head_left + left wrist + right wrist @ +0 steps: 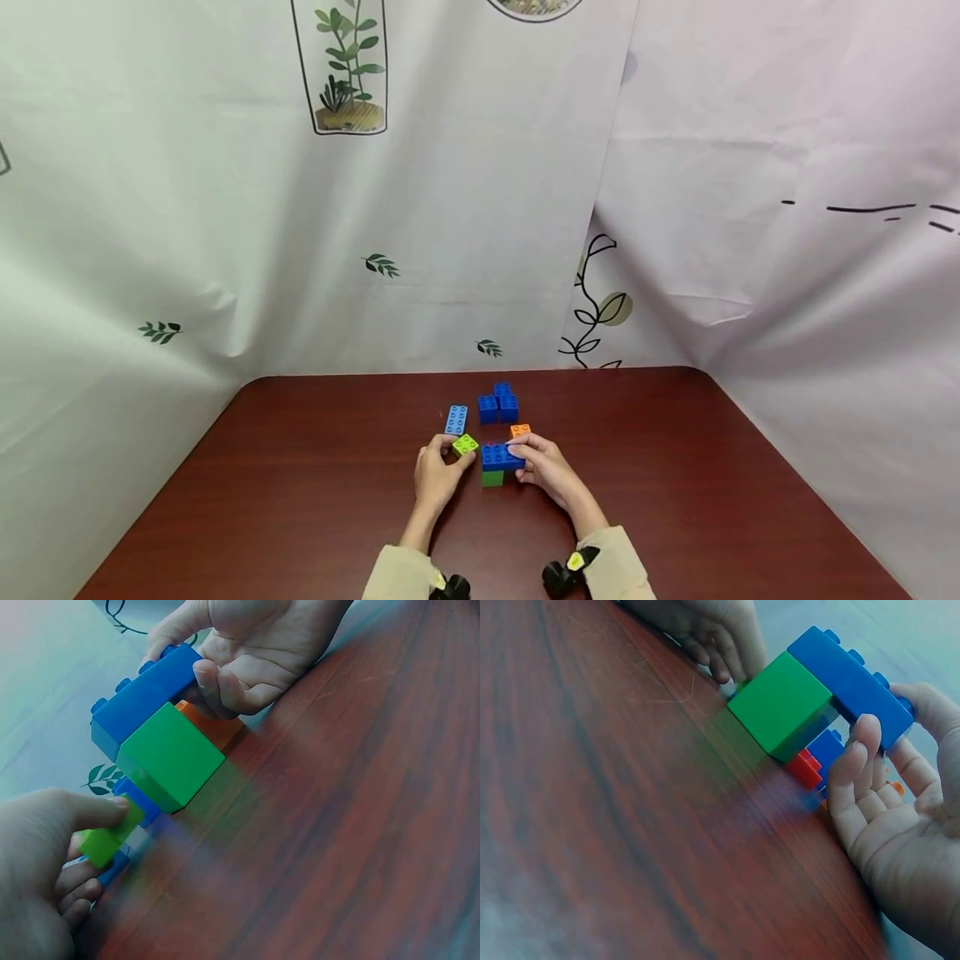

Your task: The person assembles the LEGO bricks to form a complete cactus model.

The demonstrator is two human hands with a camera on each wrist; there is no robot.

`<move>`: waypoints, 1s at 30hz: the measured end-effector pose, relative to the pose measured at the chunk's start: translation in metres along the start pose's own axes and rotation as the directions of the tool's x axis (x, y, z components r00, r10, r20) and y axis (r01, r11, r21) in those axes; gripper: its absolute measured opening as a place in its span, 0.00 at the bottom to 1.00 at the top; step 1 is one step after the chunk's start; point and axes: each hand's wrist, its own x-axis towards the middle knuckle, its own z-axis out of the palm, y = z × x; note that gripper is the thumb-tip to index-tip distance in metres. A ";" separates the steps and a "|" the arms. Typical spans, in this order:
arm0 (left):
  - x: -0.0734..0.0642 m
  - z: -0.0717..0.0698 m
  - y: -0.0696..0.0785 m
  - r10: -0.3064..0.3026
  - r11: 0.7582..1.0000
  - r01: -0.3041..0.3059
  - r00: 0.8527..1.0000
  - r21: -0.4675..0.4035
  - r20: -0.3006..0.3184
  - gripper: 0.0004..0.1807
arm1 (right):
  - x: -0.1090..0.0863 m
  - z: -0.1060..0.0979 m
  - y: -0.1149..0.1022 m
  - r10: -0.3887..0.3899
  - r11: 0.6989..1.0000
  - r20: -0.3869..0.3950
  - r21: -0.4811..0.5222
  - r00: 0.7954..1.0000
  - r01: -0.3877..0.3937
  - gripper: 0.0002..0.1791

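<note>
My left hand [437, 477] pinches a small lime-green brick [465, 445] between thumb and fingers. Just to its right, a long blue brick [495, 457] sits on top of a green block [492, 479] on the table, its right end jutting out past the block. That jutting end is gripped by my right hand [550, 471], thumb on the studs and fingers curled at the underside. In the right wrist view the green block [780, 705] stands with the blue brick [851, 686] across it, and a red brick [805, 769] shows low behind.
An orange brick [520, 430] lies just beyond my right fingers. Several dark blue bricks [498, 407] stand farther back, and a light blue flat brick [456, 419] lies beyond my left hand. A printed cloth [480, 208] hangs behind the brown table [322, 467].
</note>
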 end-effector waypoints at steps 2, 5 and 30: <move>0.000 -0.001 0.002 -0.019 0.999 0.018 1.000 -0.047 -0.012 0.18 | 0.000 0.000 0.000 -0.007 1.000 0.010 0.002 1.000 0.007 0.03; 0.004 -0.003 0.004 -0.055 0.981 0.054 0.999 -0.185 0.004 0.19 | 0.000 -0.001 -0.001 -0.017 1.000 0.013 0.002 1.000 0.017 0.03; 0.011 -0.023 0.033 0.084 0.884 0.132 0.899 -0.448 0.430 0.21 | 0.003 0.000 0.000 -0.004 1.000 -0.027 -0.015 1.000 0.004 0.02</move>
